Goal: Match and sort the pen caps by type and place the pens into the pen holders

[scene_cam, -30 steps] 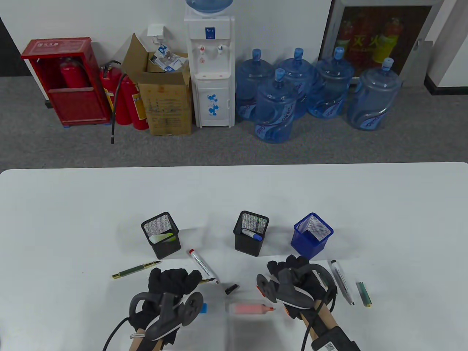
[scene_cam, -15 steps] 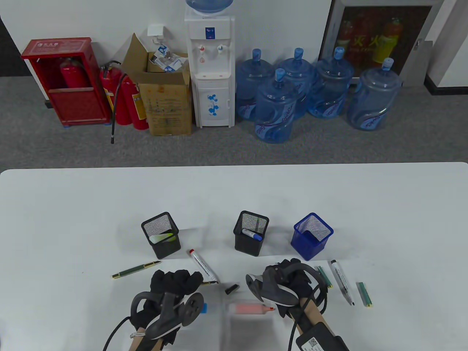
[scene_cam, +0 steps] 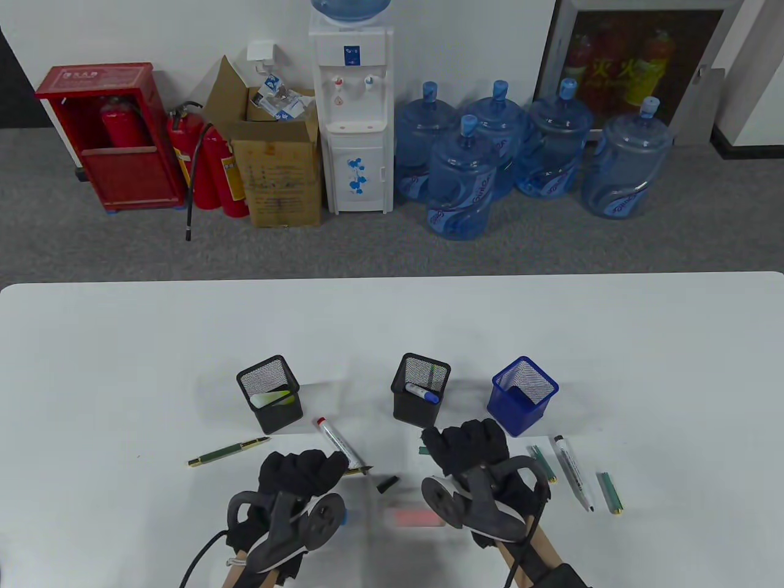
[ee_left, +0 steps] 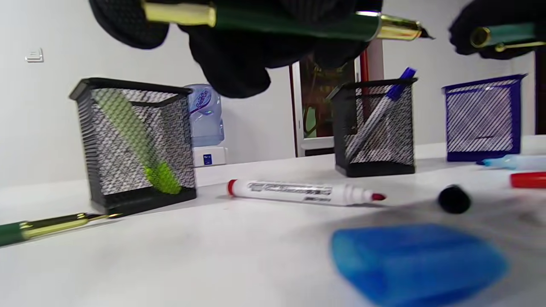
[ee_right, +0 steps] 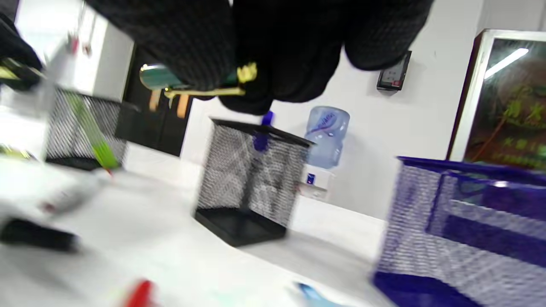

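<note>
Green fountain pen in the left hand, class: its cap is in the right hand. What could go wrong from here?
1. The green fountain pen has a bare nib; a misaligned green cap could bend it.
2. The right hand is blurred in its wrist view, so it could overshoot.
3. Either hand could knock the red-tipped marker lying below.

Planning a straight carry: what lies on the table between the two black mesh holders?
Bare tabletop between left black holder and middle black holder, per table view.

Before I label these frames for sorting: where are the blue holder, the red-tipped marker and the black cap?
blue holder point(scene_cam: 522, 397), table view, front wall.
red-tipped marker point(ee_left: 294, 190), left wrist view, barrel.
black cap point(scene_cam: 387, 484), table view, middle.
</note>
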Available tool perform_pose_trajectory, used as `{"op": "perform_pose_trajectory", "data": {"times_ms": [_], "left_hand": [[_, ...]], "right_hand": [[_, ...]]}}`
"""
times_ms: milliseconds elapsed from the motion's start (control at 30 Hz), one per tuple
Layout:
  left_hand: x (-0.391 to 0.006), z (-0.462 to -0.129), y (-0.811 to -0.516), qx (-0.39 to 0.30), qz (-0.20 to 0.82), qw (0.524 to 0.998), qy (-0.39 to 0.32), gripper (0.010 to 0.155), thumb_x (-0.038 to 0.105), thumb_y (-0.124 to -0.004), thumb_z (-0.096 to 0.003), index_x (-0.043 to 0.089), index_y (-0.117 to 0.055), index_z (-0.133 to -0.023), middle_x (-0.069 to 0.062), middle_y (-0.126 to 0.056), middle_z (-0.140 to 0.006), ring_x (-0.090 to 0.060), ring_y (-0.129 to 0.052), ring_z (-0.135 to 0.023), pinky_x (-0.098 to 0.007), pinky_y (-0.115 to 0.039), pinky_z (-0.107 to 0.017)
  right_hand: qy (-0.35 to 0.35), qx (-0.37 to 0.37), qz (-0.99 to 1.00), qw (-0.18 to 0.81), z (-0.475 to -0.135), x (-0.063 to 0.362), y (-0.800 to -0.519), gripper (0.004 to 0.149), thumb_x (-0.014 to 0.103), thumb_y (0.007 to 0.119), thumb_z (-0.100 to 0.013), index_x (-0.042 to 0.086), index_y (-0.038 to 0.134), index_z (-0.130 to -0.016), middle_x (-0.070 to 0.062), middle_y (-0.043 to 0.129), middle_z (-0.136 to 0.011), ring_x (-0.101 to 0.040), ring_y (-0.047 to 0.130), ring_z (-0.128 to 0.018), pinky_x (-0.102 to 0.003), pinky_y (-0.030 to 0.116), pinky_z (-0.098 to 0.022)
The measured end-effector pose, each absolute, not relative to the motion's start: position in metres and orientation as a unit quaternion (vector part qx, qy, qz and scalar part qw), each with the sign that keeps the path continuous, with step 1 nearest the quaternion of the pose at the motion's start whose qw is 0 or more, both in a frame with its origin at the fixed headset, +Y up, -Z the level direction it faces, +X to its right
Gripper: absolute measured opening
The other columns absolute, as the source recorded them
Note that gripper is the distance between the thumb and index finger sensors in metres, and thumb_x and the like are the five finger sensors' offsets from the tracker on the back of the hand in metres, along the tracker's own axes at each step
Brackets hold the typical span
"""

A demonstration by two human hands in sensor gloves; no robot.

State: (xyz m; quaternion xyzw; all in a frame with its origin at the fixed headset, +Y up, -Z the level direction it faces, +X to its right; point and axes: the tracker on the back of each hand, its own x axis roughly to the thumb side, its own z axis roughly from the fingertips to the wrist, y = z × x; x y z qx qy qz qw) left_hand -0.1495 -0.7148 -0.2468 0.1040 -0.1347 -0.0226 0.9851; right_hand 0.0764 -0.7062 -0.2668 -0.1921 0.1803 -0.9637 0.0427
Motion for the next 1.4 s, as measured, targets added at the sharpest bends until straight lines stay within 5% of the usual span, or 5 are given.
{"op": "perform_pose_trajectory", "data": {"times_ms": [433,767,1067,1233,1400], "left_hand": [[-0.122,-0.244,-0.721,0.108,-0.028,0.979,-0.169,0.055,0.026,-0.063,-0.0434,0.039,-0.067,-0.097,0.007,-0.079,-0.093,-0.019,-0.094,-0.076,-0.06,-0.065,-0.073],[-0.103,-0.237,-0.72,0.121,-0.006,0.974,-0.191,0.064,0.027,-0.066,-0.0431,0.032,-0.048,-0.105,0.008,-0.081,-0.091,-0.016,-0.096,-0.073,-0.057,-0.068,-0.072],[-0.113,-0.236,-0.71,0.144,0.067,0.963,-0.218,0.065,0.024,-0.068,-0.0417,0.032,-0.051,-0.104,0.007,-0.085,-0.087,-0.017,-0.098,-0.065,-0.052,-0.076,-0.067],[-0.111,-0.235,-0.714,0.154,0.03,0.964,-0.216,0.064,0.026,-0.067,-0.0434,0.033,-0.049,-0.104,0.008,-0.08,-0.093,-0.017,-0.097,-0.076,-0.053,-0.071,-0.072],[-0.133,-0.237,-0.706,0.183,0.016,0.968,-0.169,0.076,0.037,-0.069,-0.0429,0.028,-0.032,-0.109,-0.002,-0.054,-0.113,-0.031,-0.071,-0.103,-0.061,-0.054,-0.078]], "right_hand": [[0.183,-0.198,-0.962,-0.038,-0.253,0.075,-0.735,0.052,0.031,0.077,-0.04,0.033,0.076,-0.092,0.006,0.089,-0.086,-0.019,0.102,-0.071,-0.048,0.089,-0.056],[0.186,-0.225,-0.955,-0.058,-0.244,0.061,-0.733,0.051,0.028,0.078,-0.039,0.029,0.079,-0.09,0.003,0.092,-0.084,-0.009,0.107,-0.051,-0.037,0.095,-0.045],[0.192,-0.238,-0.944,-0.128,-0.244,0.064,-0.72,0.05,0.026,0.079,-0.037,0.026,0.083,-0.087,0.002,0.099,-0.079,-0.007,0.107,-0.044,-0.035,0.097,-0.044],[0.189,-0.232,-0.947,-0.116,-0.246,0.071,-0.719,0.05,0.033,0.077,-0.038,0.03,0.08,-0.089,0.005,0.096,-0.08,-0.005,0.104,-0.044,-0.036,0.093,-0.048],[0.22,-0.201,-0.947,-0.119,-0.256,0.099,-0.69,0.051,0.037,0.076,-0.039,0.03,0.079,-0.09,0.005,0.095,-0.079,-0.003,0.104,-0.046,-0.041,0.09,-0.057]]}}
